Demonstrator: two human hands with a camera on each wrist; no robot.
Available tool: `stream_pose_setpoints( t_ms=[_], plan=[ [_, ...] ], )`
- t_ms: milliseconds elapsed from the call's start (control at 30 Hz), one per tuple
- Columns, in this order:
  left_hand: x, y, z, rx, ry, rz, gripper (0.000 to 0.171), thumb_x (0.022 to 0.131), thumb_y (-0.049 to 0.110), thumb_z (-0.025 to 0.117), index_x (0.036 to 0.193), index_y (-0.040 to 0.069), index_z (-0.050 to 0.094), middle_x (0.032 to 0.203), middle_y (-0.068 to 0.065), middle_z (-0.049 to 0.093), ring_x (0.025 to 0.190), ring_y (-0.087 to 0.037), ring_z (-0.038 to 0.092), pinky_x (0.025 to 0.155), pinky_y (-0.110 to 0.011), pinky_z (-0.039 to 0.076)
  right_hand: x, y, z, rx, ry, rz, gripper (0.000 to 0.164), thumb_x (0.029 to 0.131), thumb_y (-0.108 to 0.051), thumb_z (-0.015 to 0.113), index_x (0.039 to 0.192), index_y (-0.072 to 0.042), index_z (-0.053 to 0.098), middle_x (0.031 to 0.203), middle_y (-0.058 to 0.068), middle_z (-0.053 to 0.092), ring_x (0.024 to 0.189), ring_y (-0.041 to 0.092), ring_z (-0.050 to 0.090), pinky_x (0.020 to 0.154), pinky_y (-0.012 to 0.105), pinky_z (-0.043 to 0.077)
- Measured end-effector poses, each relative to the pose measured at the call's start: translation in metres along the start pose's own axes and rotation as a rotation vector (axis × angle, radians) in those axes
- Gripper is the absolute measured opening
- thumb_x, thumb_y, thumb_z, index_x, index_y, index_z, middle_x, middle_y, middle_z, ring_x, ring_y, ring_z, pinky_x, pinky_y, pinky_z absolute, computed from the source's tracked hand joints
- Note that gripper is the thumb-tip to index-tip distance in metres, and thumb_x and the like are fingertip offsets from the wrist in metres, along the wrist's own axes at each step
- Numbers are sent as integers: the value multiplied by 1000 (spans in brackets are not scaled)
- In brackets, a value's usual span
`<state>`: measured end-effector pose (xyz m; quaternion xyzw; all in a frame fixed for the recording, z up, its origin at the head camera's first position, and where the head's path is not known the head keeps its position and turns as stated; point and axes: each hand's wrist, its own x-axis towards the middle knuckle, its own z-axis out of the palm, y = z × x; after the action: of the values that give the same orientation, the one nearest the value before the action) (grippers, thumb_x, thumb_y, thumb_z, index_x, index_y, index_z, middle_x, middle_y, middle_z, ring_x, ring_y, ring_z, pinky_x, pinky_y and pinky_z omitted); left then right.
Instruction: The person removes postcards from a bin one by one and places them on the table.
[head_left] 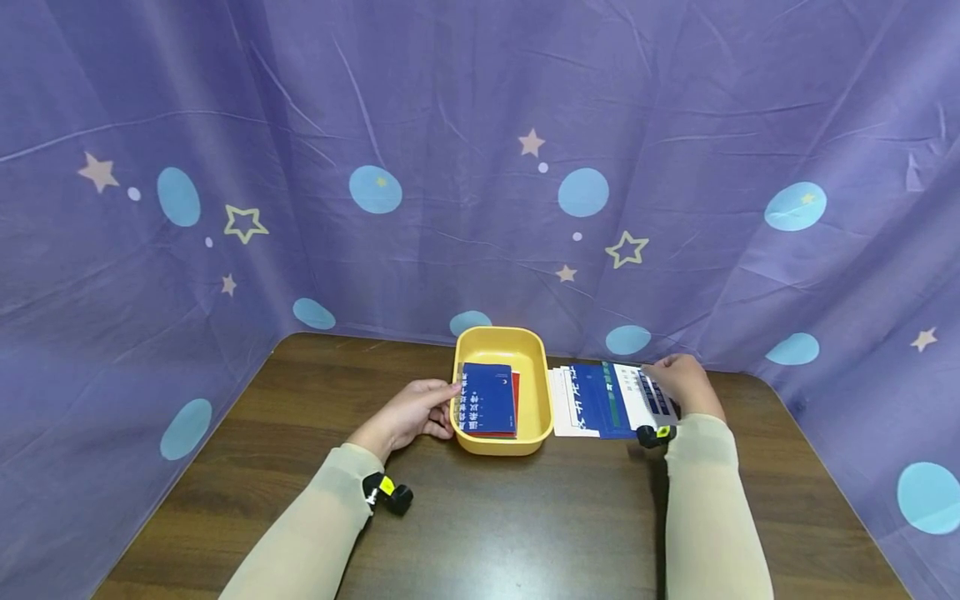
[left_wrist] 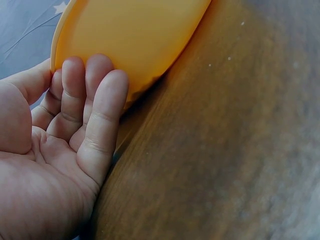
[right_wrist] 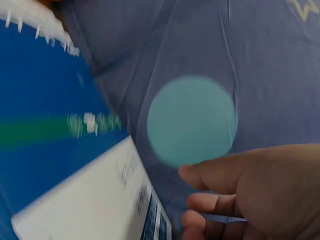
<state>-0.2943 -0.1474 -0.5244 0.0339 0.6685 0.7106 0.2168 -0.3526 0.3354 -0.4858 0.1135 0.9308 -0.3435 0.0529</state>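
Note:
My left hand point(head_left: 412, 412) grips the left wall of a yellow plastic tray point(head_left: 535, 392), the thumb at the rim and the fingers against the outside. In the left wrist view those fingers point(left_wrist: 107, 100) press the tray wall point(left_wrist: 135, 35). Inside the tray lies a blue card point(head_left: 491, 400) with white lettering, over a red one. My right hand point(head_left: 684, 385) is at the right end of a row of overlapping cards point(head_left: 588, 400). In the right wrist view, its loosely bent fingers point(right_wrist: 200, 220) appear just apart from a white card point(right_wrist: 95, 200) with dark blue stripes.
The row of white and blue cards starts right beside the tray on a brown wooden table point(head_left: 487, 525). A purple curtain point(head_left: 480, 167) with stars and blue ovals hangs behind and at both sides. Each wrist bears a small black camera point(head_left: 390, 492).

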Motion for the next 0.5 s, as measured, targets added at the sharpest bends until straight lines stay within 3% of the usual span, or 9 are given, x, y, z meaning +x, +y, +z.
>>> stream_pose_setpoints(
  t_ms=[133, 333, 500],
  plan=[
    [0, 1, 1, -2, -4, 2, 39, 109, 33, 62, 109, -6, 65, 71, -3, 68, 60, -18, 69, 57, -32, 66, -1, -19, 3, 21, -10, -102, 48, 102, -39, 66, 121, 5, 69, 115, 23, 71, 103, 34, 66, 91, 51, 56],
    [-1, 2, 1, -11, -6, 0, 39, 110, 31, 61, 110, -8, 64, 70, -3, 68, 60, -19, 69, 56, -32, 66, -11, -51, 6, 41, -31, -148, 51, 102, -40, 66, 131, 3, 64, 112, 23, 75, 101, 35, 71, 90, 51, 57],
    [-1, 1, 0, -9, 1, -2, 38, 109, 31, 62, 111, -7, 64, 71, -3, 68, 60, -19, 69, 57, -32, 66, -23, -77, 10, 52, -53, -224, 48, 103, -40, 66, 128, 1, 65, 111, 26, 75, 101, 42, 72, 82, 49, 57]
  ],
)
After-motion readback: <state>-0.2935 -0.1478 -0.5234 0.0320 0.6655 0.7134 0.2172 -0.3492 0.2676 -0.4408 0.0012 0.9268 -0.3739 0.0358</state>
